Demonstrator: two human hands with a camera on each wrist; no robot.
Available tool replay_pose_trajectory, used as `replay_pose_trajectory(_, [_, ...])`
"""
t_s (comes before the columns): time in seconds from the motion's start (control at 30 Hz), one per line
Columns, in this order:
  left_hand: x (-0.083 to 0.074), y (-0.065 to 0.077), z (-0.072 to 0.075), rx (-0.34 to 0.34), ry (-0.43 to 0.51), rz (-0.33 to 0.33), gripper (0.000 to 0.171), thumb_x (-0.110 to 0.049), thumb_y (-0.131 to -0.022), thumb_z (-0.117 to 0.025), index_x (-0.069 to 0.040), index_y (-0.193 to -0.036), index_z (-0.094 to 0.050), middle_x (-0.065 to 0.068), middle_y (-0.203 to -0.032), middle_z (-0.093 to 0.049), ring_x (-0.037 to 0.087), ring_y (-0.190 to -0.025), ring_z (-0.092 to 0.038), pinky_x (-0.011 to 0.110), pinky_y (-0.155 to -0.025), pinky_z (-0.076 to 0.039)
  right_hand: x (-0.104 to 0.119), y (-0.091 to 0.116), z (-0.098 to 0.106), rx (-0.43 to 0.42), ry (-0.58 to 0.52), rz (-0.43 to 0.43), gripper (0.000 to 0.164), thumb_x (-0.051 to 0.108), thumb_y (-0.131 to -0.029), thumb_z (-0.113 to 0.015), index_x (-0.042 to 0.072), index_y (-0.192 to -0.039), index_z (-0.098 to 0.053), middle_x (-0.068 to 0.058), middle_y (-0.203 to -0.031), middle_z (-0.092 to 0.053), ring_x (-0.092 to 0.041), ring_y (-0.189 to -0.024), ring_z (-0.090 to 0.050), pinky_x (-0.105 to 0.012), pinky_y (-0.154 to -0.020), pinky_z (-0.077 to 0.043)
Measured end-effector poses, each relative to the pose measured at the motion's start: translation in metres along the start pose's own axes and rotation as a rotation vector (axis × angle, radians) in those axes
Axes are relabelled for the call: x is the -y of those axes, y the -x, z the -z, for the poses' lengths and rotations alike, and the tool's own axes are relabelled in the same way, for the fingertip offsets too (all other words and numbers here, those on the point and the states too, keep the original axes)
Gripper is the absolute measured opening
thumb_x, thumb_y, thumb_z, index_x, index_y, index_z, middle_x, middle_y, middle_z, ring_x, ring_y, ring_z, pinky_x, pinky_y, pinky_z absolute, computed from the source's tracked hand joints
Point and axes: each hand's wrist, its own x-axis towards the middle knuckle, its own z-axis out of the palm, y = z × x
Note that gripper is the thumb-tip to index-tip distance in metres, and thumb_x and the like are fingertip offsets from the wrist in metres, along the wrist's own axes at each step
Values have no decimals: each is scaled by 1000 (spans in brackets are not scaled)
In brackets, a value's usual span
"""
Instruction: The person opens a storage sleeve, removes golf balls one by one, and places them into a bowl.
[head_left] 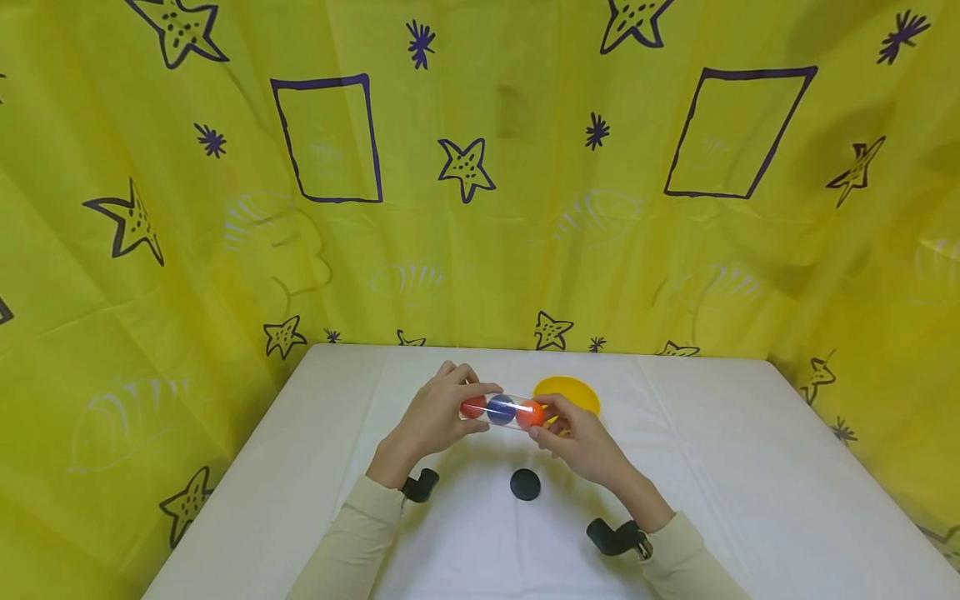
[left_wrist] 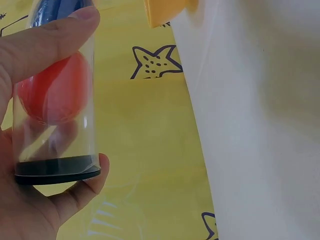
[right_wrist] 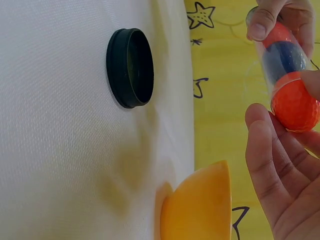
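Note:
My left hand [head_left: 438, 408] grips a clear plastic tube [left_wrist: 30, 145] held sideways above the table. A black cap [left_wrist: 57, 169] closes its left end, with the palm near it. Inside are a red ball [left_wrist: 55, 97] and a blue ball [right_wrist: 285, 59], in a row. At the tube's other end sits a dimpled orange golf ball [right_wrist: 296, 106], partly sticking out in the right wrist view. My right hand [head_left: 581, 437] pinches this ball with the thumb on one side and fingers on the other.
A loose black cap [head_left: 525, 485] lies on the white table [head_left: 450, 550], below the tube. Behind the right hand stands a yellow bowl [head_left: 566, 385]. A yellow patterned curtain [head_left: 525, 250] hangs along the table's back and sides.

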Motion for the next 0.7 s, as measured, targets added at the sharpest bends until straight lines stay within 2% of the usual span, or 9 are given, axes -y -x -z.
replay_pose_trajectory(0.7, [4, 0, -5, -23, 23, 3, 47, -26, -79, -90, -27, -124, -74, 1, -107, -63, 17, -101, -49, 30, -79, -51, -1, -1, 6, -14, -5, -10, 42, 31, -96, -73, 12, -130, -59, -9, -116, -65, -21, -86, -62, -25, -70, -56])
